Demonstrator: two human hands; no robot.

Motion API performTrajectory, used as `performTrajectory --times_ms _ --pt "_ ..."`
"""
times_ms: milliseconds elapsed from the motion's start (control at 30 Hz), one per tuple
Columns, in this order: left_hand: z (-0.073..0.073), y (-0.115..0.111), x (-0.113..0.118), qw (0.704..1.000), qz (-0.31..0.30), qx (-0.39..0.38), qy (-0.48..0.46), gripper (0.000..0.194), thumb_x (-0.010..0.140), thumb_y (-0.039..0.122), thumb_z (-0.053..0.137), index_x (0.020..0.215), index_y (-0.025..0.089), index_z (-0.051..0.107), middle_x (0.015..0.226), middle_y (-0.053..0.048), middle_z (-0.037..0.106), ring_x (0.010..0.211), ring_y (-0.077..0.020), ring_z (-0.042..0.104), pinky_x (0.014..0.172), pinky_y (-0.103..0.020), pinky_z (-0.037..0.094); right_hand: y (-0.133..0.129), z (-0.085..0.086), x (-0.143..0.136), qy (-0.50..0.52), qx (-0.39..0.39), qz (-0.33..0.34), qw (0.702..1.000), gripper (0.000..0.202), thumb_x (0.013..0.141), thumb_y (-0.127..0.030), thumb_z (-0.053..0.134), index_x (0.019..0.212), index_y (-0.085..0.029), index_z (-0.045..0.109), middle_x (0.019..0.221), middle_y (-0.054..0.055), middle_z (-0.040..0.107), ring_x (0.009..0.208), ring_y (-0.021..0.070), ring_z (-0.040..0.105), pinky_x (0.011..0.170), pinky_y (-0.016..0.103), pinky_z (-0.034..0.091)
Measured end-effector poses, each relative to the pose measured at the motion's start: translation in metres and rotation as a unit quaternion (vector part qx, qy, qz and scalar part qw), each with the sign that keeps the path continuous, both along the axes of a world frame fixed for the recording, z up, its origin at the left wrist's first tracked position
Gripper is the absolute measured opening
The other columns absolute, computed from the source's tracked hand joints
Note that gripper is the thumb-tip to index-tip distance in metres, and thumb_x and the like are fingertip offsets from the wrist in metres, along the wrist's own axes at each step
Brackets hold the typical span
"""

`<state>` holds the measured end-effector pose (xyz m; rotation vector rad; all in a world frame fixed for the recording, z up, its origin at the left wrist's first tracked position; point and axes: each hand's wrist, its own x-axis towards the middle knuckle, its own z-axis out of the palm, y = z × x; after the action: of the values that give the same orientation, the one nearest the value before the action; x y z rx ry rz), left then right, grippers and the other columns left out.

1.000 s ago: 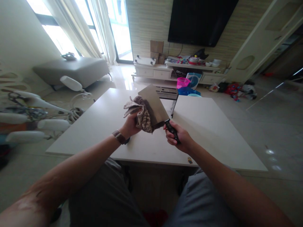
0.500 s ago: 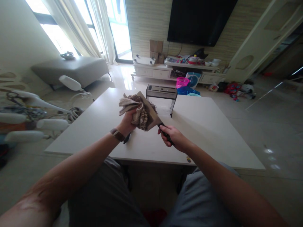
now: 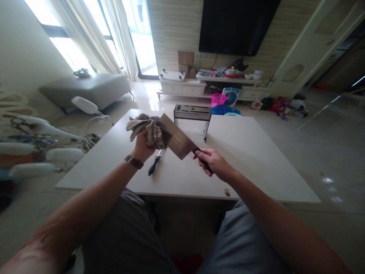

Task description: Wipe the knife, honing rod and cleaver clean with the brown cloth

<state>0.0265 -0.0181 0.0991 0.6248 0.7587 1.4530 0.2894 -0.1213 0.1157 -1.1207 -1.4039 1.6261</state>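
Observation:
My right hand (image 3: 212, 163) is closed round the black handle of a cleaver (image 3: 178, 137), whose broad blade points up and left above the white table (image 3: 256, 163). A bunched brown and beige cloth (image 3: 148, 129) is gripped in my left hand (image 3: 144, 146), at the far end of the blade and against it. Below the cloth, a sharpening steel (image 3: 154, 166) with a black handle lies on the table; the cloth and hand hide part of its rod. Behind the blade stands a knife block (image 3: 192, 112) with a slotted dark top and clear sides.
A small yellow sticker or figure (image 3: 227, 192) is at the table's near edge. White lamp-like arms (image 3: 49, 154) crowd the left side. Beyond the table are a pink basket (image 3: 218, 99), a low cabinet (image 3: 182, 88) and a grey bench (image 3: 88, 87).
My left hand has moved left with the cloth, toward the blade's far end. More of the blade and the sharpening steel now show. My right hand still holds the cleaver.

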Motion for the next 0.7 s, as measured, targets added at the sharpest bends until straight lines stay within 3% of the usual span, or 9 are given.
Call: performTrajectory --times_ms 167,400,500,700 --pt "-0.007 -0.008 0.014 0.998 -0.042 -0.026 -0.043 0.014 0.082 0.024 0.067 0.094 0.018 0.071 0.095 -0.005 0.079 0.096 -0.0229 0.076 0.088 -0.034 0.063 0.000 -0.009 -0.007 0.009 0.011 -0.037 0.999 0.043 0.088 -0.061 0.063 0.087 -0.019 0.057 0.054 -0.009 0.047 0.031 0.0062 0.039 0.031 0.020 0.029" --pt "-0.011 -0.007 0.016 0.996 -0.051 -0.043 -0.055 0.014 0.082 0.021 0.069 0.095 0.016 0.072 0.086 -0.005 0.077 0.086 -0.0219 0.076 0.084 -0.035 0.064 0.006 -0.006 0.001 -0.071 0.146 -0.168 0.972 0.039 0.091 -0.057 0.062 0.088 -0.019 0.059 0.055 -0.008 0.046 0.033 0.0063 0.041 0.033 0.021 0.030" --pt "-0.011 -0.004 0.010 0.996 -0.051 -0.034 -0.059 0.014 0.083 0.020 0.067 0.095 0.016 0.072 0.085 -0.005 0.076 0.084 -0.0209 0.075 0.084 -0.034 0.063 0.009 0.001 0.008 0.010 0.095 -0.195 0.976 0.041 0.087 -0.059 0.066 0.087 -0.019 0.057 0.054 -0.009 0.045 0.032 0.0053 0.036 0.032 0.021 0.026" --pt "-0.010 -0.007 0.011 0.996 -0.059 -0.037 -0.053 0.014 0.084 0.020 0.065 0.095 0.016 0.073 0.085 -0.005 0.077 0.086 -0.0219 0.075 0.083 -0.035 0.063 0.008 0.006 0.004 0.119 -0.012 -0.160 0.980 0.043 0.078 -0.057 0.075 0.086 -0.019 0.057 0.054 -0.009 0.046 0.032 0.0032 0.032 0.033 0.018 0.023"
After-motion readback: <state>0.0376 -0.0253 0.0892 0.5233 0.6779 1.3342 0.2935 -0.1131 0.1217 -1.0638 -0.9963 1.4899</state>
